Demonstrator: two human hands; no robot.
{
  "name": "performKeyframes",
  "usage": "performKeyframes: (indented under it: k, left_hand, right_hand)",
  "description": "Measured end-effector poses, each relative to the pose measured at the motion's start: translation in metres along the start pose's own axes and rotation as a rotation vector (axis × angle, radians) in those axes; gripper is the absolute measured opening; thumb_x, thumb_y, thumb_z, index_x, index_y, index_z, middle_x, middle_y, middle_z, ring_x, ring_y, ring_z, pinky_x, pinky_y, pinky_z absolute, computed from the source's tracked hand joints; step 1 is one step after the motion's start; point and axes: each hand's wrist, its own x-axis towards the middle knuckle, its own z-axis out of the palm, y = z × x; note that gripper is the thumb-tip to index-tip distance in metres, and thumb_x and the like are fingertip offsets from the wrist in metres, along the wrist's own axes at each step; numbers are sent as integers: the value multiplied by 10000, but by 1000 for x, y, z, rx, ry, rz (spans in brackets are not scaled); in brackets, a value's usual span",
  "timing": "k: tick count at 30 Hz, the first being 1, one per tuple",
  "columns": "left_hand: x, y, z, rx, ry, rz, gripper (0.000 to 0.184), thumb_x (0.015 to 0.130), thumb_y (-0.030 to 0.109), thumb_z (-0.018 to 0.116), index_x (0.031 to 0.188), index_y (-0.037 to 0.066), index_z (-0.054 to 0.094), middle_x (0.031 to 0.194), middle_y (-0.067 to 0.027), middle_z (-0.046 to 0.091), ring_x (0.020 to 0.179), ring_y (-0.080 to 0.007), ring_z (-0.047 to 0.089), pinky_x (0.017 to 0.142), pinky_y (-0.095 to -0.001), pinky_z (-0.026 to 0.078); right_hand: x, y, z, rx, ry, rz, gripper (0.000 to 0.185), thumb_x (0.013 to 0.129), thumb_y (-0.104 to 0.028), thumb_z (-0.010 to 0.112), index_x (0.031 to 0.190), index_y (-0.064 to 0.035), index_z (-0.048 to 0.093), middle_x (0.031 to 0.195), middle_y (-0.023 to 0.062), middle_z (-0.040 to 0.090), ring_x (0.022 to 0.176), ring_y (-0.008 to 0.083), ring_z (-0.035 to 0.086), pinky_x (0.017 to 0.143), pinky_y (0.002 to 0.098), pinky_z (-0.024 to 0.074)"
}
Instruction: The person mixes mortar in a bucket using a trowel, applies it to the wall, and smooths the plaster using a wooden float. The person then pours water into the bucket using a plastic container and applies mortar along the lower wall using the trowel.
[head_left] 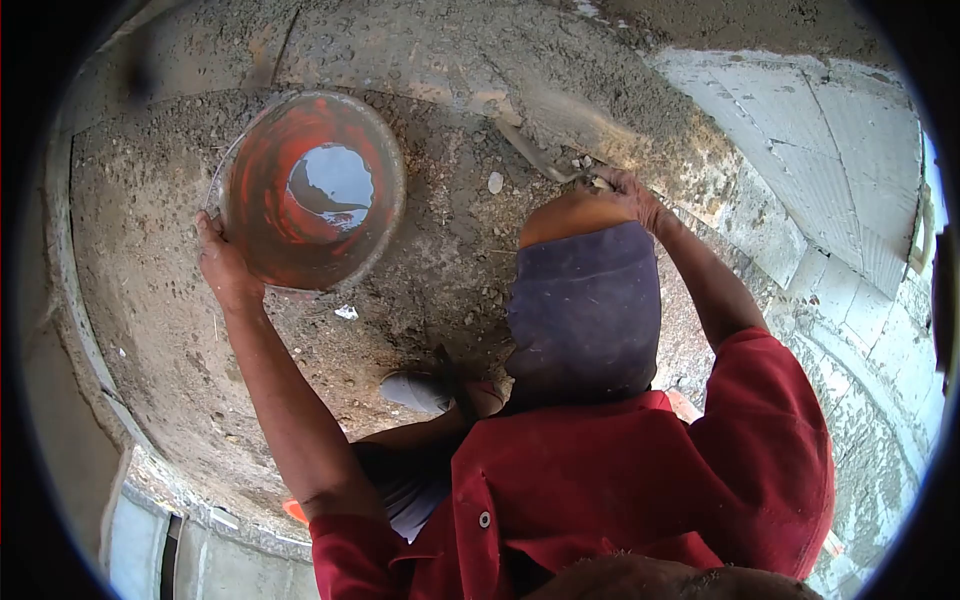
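A round bucket (pixel 262 190) with a mud-smeared red-orange inside stands on the dirt at the upper left. Water (pixel 335 185) in its bottom reflects the sky. My left hand (pixel 228 265) grips its lower left rim, where the thin wire handle meets it. Beside my bent knee, my right hand (pixel 625 193) is closed, its fingertips partly hidden. A slim, curved grey tool (pixel 530 152) reaches from those fingers toward the upper left; its exact kind does not show.
Rough, gritty ground (pixel 440 230) surrounds me, with a white scrap (pixel 346 312) and a pale stone (pixel 495 182) on it. My shoe (pixel 415 391) is below. Grey slabs (pixel 810 130) lie at the upper right. A low concrete edge (pixel 85 300) curves along the left.
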Motion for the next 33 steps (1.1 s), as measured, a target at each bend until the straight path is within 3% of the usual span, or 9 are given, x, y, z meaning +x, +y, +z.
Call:
performKeyframes:
  k: [2, 6, 9, 15, 16, 20, 26, 30, 33]
  left_hand:
    - [-1, 1, 1, -6, 8, -5, 618, 1133, 470, 345, 1301, -51, 632, 1251, -153, 696, 1101, -263, 683, 981, -380, 551]
    - [7, -4, -6, -5, -44, 16, 607, 1136, 464, 333, 1293, -35, 641, 1238, -146, 701, 1101, -258, 678, 987, -377, 542]
    - [11, -7, -10, 15, -42, -5, 615, 1137, 465, 319, 1291, -34, 643, 1244, -147, 700, 1116, -258, 674, 1006, -381, 533]
    - [12, -4, -3, -46, -30, 13, 618, 1124, 502, 371, 1142, -38, 672, 1108, -127, 712, 972, -233, 666, 896, -367, 542]
    - [11, -3, -2, -37, -40, 20, 623, 1123, 505, 371, 1150, -40, 671, 1112, -129, 712, 978, -235, 667, 903, -368, 541]
    - [8, -3, 0, -19, -16, 23, 653, 1121, 517, 369, 1222, -63, 653, 1163, -145, 704, 1034, -244, 663, 947, -365, 530]
    - [4, -27, 22, -39, 12, -4, 708, 1117, 537, 367, 1331, -100, 590, 1298, -170, 655, 1173, -265, 629, 1041, -378, 500]
    - [-14, -29, 46, -116, -7, 5, 727, 1117, 535, 363, 1418, -109, 513, 1409, -191, 579, 1263, -289, 583, 1090, -404, 475]
    - [-26, -6, 49, -140, 11, -2, 716, 1116, 535, 369, 1388, -105, 539, 1375, -189, 602, 1231, -290, 602, 1069, -408, 495]
  right_hand:
    - [6, -5, 5, 100, -86, 112, 348, 996, -259, 690, 1293, -78, 677, 1243, 103, 674, 1181, 178, 621, 1053, 374, 478]
    - [9, -2, -36, 244, -170, 193, 357, 976, -324, 723, 1191, -41, 693, 954, 38, 687, 780, 110, 671, 683, 284, 567]
    - [-1, 21, -61, 471, 164, 69, 359, 953, -362, 737, 1143, -59, 698, 779, -13, 621, 574, 45, 565, 480, 227, 462]
    - [-26, 20, -88, -780, 176, -210, 303, 856, -253, 761, 1117, -113, 696, 908, 95, 721, 764, 287, 700, 718, 366, 581]
    - [-31, 14, -94, -774, 144, -82, 370, 814, -223, 767, 1166, -136, 696, 1053, 110, 745, 934, 368, 707, 854, 399, 577]
    - [-21, 41, -116, -820, 272, -235, 413, 853, -240, 748, 1258, -177, 698, 1134, 127, 754, 1009, 337, 729, 893, 403, 584]
    - [53, -40, -60, -860, 155, -184, 452, 939, -463, 710, 1357, -302, 648, 1059, 98, 772, 950, 294, 750, 885, 436, 606]
    - [125, -90, -28, -615, 210, -391, 474, 955, -460, 684, 1332, -174, 661, 1017, 162, 761, 925, 330, 741, 886, 432, 593]
    - [123, -99, -12, -217, 324, -288, 515, 957, -471, 683, 1317, -104, 658, 1036, 174, 757, 925, 327, 730, 880, 432, 577]
